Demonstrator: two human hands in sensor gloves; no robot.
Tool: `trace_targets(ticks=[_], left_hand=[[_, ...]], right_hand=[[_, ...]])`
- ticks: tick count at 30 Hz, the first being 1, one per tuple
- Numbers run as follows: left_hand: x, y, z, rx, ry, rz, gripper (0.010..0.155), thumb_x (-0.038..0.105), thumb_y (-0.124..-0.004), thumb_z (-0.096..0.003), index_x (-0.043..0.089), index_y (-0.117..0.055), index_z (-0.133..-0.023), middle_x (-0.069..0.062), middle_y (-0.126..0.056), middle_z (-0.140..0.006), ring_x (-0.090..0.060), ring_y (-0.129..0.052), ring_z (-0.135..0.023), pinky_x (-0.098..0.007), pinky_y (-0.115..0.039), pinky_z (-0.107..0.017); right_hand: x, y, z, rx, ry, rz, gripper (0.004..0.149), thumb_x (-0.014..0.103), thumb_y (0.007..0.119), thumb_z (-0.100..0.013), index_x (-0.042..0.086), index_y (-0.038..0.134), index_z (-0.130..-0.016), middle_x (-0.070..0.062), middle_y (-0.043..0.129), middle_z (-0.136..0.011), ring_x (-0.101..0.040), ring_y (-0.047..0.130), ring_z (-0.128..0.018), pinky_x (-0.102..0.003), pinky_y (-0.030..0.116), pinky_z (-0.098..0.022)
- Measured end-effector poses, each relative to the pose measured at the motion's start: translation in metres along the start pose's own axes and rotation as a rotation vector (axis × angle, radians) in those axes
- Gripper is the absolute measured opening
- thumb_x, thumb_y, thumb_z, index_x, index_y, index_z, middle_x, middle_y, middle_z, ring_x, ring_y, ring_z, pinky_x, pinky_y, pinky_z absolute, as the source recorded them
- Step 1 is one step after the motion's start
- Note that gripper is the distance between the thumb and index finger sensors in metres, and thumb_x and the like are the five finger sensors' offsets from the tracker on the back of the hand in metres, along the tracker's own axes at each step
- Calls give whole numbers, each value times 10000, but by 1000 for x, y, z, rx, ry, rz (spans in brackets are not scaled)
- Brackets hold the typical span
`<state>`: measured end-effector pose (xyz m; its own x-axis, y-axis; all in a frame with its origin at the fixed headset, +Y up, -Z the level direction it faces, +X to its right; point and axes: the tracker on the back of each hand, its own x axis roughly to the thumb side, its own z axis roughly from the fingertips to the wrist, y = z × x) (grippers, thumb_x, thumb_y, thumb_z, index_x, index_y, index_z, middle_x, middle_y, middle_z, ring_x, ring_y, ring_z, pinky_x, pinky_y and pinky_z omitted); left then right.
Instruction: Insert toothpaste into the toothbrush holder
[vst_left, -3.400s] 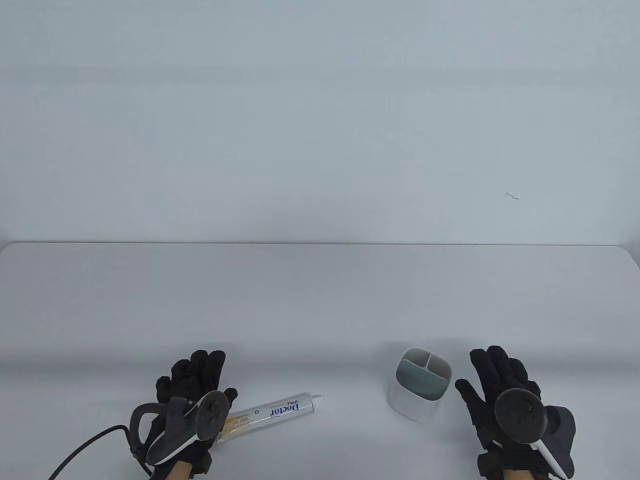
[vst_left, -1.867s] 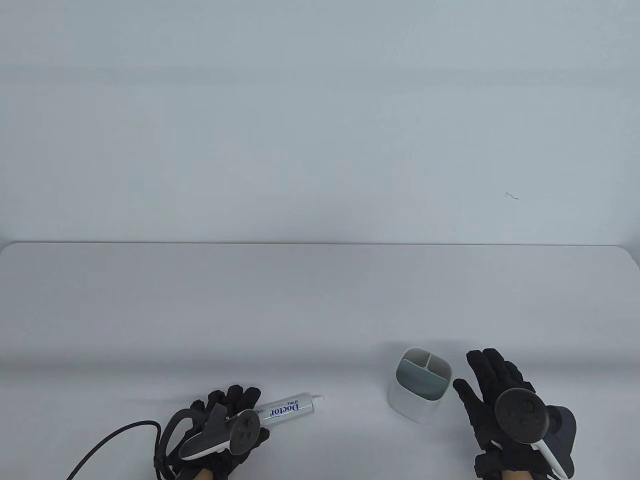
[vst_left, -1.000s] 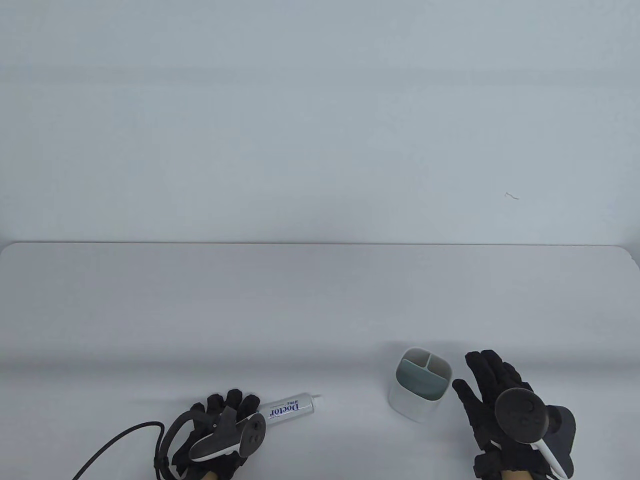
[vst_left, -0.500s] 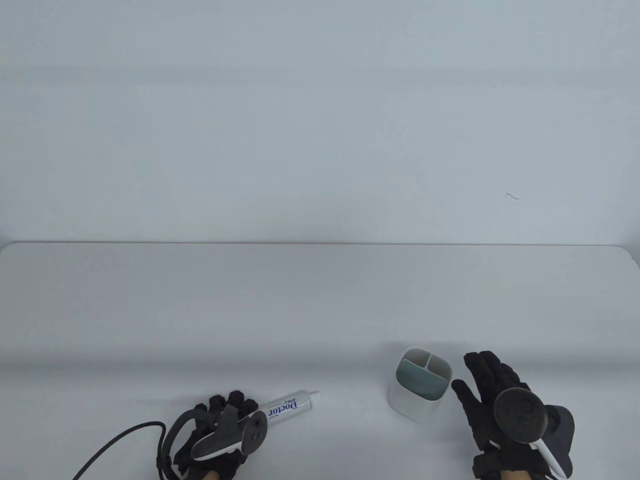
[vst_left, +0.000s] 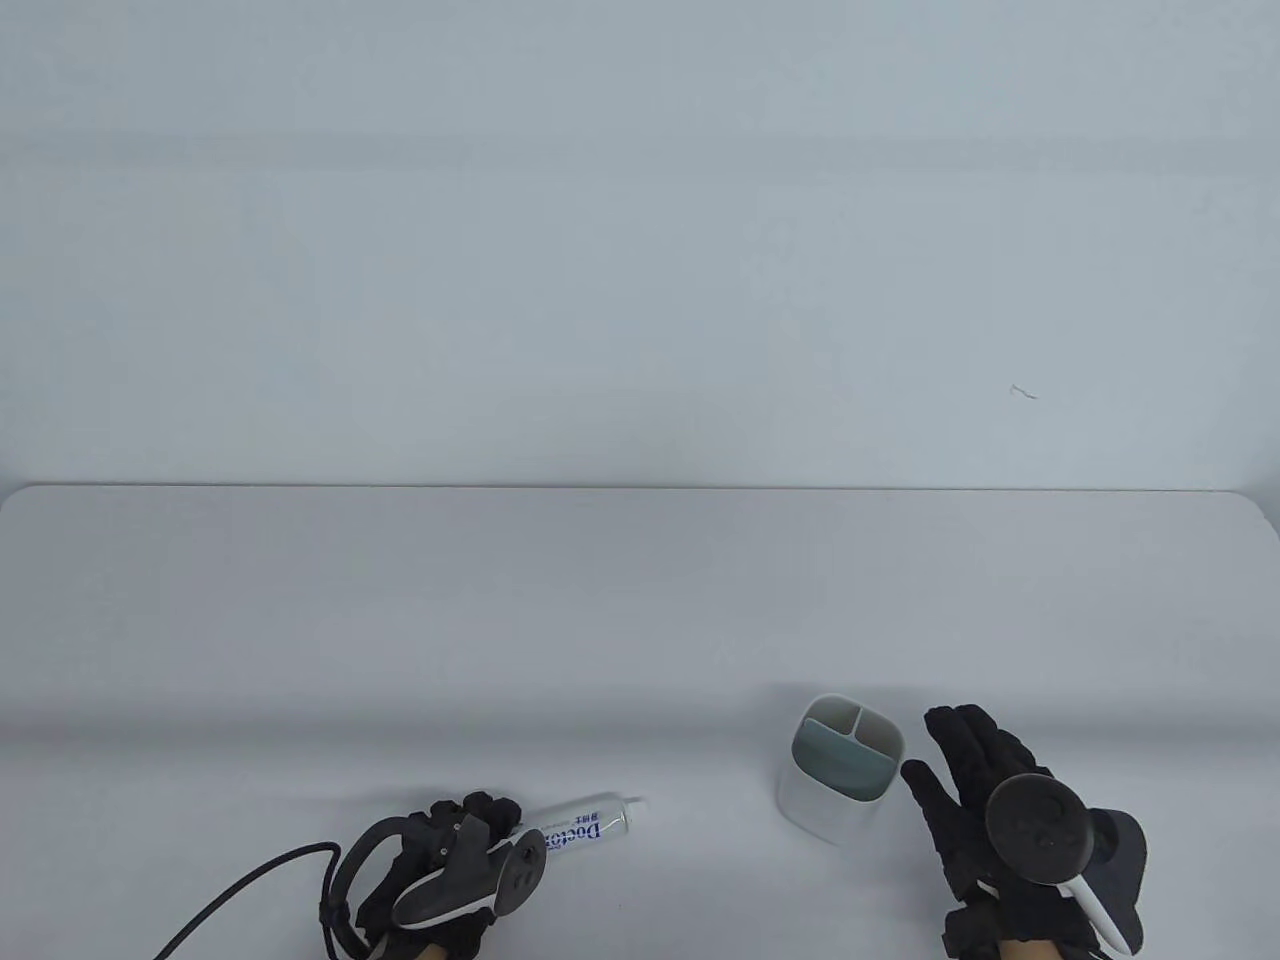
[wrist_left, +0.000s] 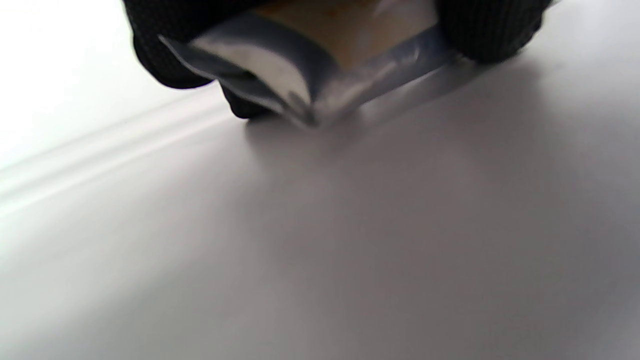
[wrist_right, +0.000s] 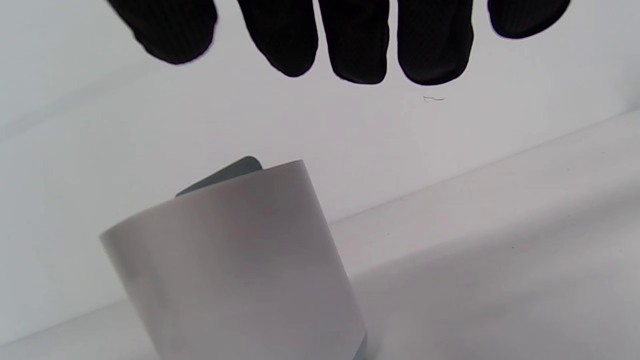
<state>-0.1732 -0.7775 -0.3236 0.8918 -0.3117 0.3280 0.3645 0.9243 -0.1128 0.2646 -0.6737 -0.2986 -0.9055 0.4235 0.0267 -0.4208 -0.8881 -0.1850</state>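
Near the tabletop's front edge, our left hand (vst_left: 450, 870) is gripping the toothpaste (vst_left: 585, 822), cap pointing right toward the toothbrush holder (vst_left: 838, 768); our right hand (vst_left: 985, 800) is hovering spread, empty, just beside it.

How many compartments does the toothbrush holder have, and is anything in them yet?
3 in the toothbrush holder: one large compartment along the near side and two small ones, far left and far right. All look empty, though their bottoms are partly hidden.
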Motion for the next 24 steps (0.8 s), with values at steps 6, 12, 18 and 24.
trace_targets(ticks=[6, 12, 18, 24], left_hand=[[6, 2, 1, 31, -5, -78, 539, 490, -650, -576, 245, -451, -1013, -53, -749, -1081, -292, -885, -918, -464, -803, -623], [8, 3, 1, 60, -16, -113, 537, 497, -663, -565, 249, -470, -1000, -20, -771, -1054, -228, -909, -883, -437, -821, -608], [8, 5, 2, 79, -23, -128, 546, 506, -673, -555, 254, -476, -998, 12, -788, -1030, -191, -914, -852, -432, -823, -605], [9, 5, 2, 84, -40, -134, 545, 492, -676, -555, 257, -492, -1011, -2, -781, -1031, -213, -915, -818, -423, -830, -589]], right_hand=[[0, 1, 0, 5, 1, -3, 614, 523, 632, -598, 205, 552, -1118, -165, 583, -1192, -525, 644, -1037, -701, 470, -681], [0, 1, 0, 5, 0, -3, 612, 522, 631, -600, 205, 553, -1117, -166, 583, -1191, -524, 648, -1035, -701, 471, -680], [1, 1, 0, 9, -1, -9, 612, 522, 631, -599, 205, 554, -1117, -165, 587, -1189, -521, 654, -1032, -701, 472, -680], [1, 1, -1, 10, -1, -10, 613, 523, 630, -600, 204, 553, -1117, -163, 586, -1190, -520, 657, -1031, -700, 472, -681]])
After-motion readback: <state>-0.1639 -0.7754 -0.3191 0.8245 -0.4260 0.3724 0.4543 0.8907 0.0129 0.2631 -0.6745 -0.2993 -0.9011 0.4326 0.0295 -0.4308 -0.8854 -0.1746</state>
